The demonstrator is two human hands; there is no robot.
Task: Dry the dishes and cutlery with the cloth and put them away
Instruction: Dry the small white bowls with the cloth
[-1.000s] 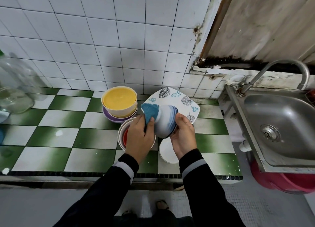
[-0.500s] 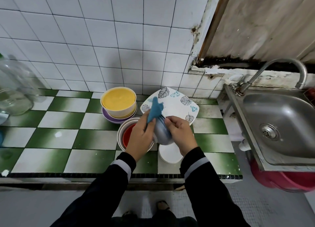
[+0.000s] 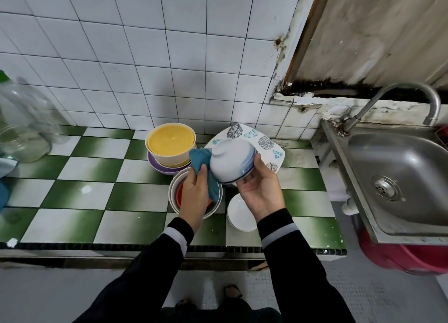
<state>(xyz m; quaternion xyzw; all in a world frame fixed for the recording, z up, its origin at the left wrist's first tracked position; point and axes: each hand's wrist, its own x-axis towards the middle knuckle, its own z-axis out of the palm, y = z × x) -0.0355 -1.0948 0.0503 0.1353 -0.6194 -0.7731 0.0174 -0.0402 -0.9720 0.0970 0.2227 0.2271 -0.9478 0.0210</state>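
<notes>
head: bowl (image 3: pixel 230 162), foot up-left, in curled right grip (image 3: pixel 260 191); cloth (image 3: pixel 201 160) in curled left grip (image 3: pixel 194 199)

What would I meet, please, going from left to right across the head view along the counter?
Clear glass jar → cream bowl with yellow inside → blue cloth → white bowl with blue bands → stainless steel sink.

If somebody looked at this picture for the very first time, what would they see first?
Right in the middle, the right hand holds a white and blue bowl bottom up while the left hand holds a blue cloth against it. Behind them a bright yellow bowl tops a stack on the green and white checkered counter.
</notes>
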